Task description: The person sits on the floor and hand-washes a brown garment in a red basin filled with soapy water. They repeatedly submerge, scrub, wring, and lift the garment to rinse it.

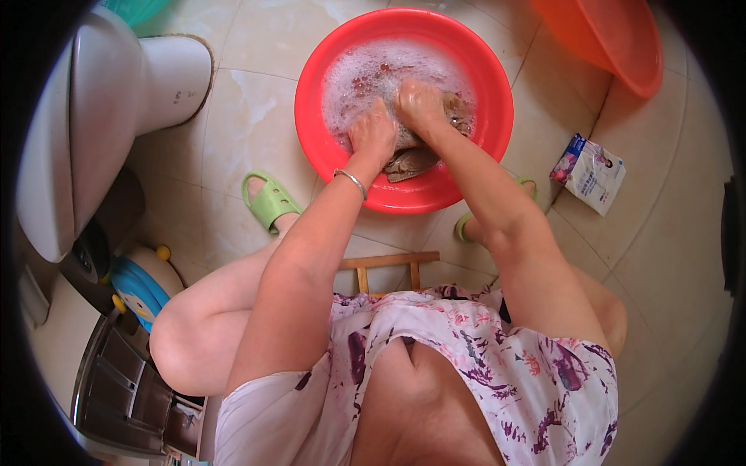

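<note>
A round red plastic basin (312,125) stands on the tiled floor before me, holding foamy water (355,67). Wet brown cloth (412,164) lies partly under the suds, and its folds show near the basin's front and right sides. My left hand (373,135), with a silver bangle (351,179) on the wrist, is curled on the cloth in the foam. Just beside it, my right hand (419,106) is closed in a fist on the same cloth. The fingertips of both hands are hidden by suds and fabric.
A white toilet (172,81) stands at left, near a blue cartoon-faced item (137,291). An orange-red basin (629,46) leans at upper right. A printed plastic packet (591,175) lies on the floor. Green slippers (271,201) flank the red basin; a wooden stool (396,260) is beneath me.
</note>
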Tool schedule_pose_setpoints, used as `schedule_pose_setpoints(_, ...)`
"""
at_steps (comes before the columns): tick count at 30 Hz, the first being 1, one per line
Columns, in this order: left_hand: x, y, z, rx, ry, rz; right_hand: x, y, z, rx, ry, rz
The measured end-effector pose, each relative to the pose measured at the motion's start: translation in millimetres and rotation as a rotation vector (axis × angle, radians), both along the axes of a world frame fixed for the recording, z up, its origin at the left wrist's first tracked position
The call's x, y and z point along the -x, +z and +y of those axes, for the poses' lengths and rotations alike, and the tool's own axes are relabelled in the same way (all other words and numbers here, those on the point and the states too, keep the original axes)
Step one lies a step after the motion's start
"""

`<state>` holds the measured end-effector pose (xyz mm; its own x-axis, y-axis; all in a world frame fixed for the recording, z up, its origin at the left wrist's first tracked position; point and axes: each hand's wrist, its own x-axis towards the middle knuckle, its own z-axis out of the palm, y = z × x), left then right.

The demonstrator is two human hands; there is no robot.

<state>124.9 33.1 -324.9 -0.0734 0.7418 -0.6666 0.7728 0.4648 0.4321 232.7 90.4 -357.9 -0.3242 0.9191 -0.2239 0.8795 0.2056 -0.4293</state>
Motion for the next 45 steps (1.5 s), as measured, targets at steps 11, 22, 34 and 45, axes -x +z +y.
schedule_pose_setpoints(11, 3.1, 4.4, -43.1, -0.529, -0.019, 0.102, -6.2, 26.4, 41.6, 0.231, -0.326, 0.263)
schedule_pose_setpoints(22, 42.8, 14.4, -3.0, -0.601, 0.055, -0.166, -26.9, 78.0, -15.8, 0.33, 0.364, 0.74)
schedule_pose_setpoints(34, -52.6, 20.0, -91.2, -0.424, -0.166, 0.215, -70.7, 55.1, -72.7, -0.102, 0.415, 0.122)
schedule_pose_setpoints(45, -11.7, -9.2, -1.5, -0.158, 0.097, 0.087, -10.2, 4.3, 0.6, 0.205, 0.216, -0.068)
